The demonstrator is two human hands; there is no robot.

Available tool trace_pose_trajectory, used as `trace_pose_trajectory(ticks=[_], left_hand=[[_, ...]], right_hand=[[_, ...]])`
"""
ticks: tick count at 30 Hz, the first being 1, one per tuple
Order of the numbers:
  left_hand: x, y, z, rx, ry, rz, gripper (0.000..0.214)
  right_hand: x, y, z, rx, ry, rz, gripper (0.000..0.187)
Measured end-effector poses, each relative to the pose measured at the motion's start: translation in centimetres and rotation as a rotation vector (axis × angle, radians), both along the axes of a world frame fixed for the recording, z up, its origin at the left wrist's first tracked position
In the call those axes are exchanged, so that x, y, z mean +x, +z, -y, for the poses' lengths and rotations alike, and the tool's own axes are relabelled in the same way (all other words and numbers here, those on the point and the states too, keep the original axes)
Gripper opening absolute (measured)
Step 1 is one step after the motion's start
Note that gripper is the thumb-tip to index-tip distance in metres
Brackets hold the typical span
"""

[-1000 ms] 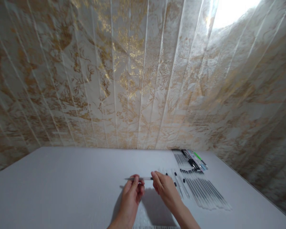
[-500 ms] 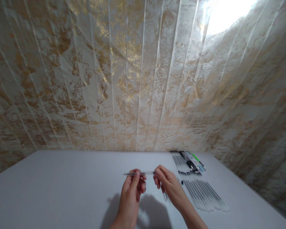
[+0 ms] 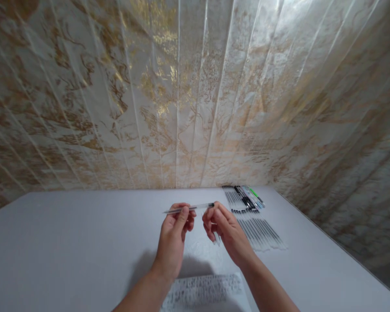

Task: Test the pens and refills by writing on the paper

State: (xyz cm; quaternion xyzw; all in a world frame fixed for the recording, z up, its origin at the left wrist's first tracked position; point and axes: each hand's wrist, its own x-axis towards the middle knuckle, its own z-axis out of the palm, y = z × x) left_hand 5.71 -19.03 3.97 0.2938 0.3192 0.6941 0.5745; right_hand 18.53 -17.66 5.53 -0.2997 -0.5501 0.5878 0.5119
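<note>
My left hand (image 3: 174,229) is closed around a thin clear pen (image 3: 189,208), held level above the white table (image 3: 68,242), tip pointing left. My right hand (image 3: 224,227) pinches the pen's dark right end with thumb and forefinger. A second clear piece pokes down from under my right hand's curled fingers; I cannot make out what it is. Both hands are raised a little off the table.
A row of several clear pen parts (image 3: 261,227) lies on the table to the right. Behind it lie more dark refills and assembled pens (image 3: 245,198), one green. A sheet with printed text (image 3: 204,294) lies at the near edge. A gold-patterned covering (image 3: 195,95) stands behind.
Both hands have lifted off the table with the pen and come nearer to me. The view has tilted down, so the printed sheet and my forearms show.
</note>
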Motion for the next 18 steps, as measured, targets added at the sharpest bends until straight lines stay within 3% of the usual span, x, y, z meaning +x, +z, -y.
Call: trace_pose_trajectory(ticks=[4, 9, 12, 15, 18], left_hand=[[1.9, 0.4, 0.4, 0.031, -0.125, -0.058, 0.033], [1.9, -1.3, -0.9, 0.071, -0.154, -0.730, 0.031], [0.8, -3.4, -2.7, 0.090, -0.168, -0.985, 0.028], [0.3, -5.3, -4.3, 0.133, -0.140, -1.212, 0.043], [0.6, -6.4, -5.4, 0.172, -0.131, -1.381, 0.044]], right_hand=[[-0.4, -0.4, 0.4, 0.007, -0.063, -0.001, 0.031], [0.9, -0.6, 0.0, -0.045, -0.283, -0.262, 0.021], [2.8, -0.3, 0.5, -0.069, -0.359, -0.338, 0.032], [4.5, -0.6, 2.2, -0.121, -0.390, -0.254, 0.034], [5.5, -2.6, 4.6, -0.175, -0.402, -0.060, 0.026]])
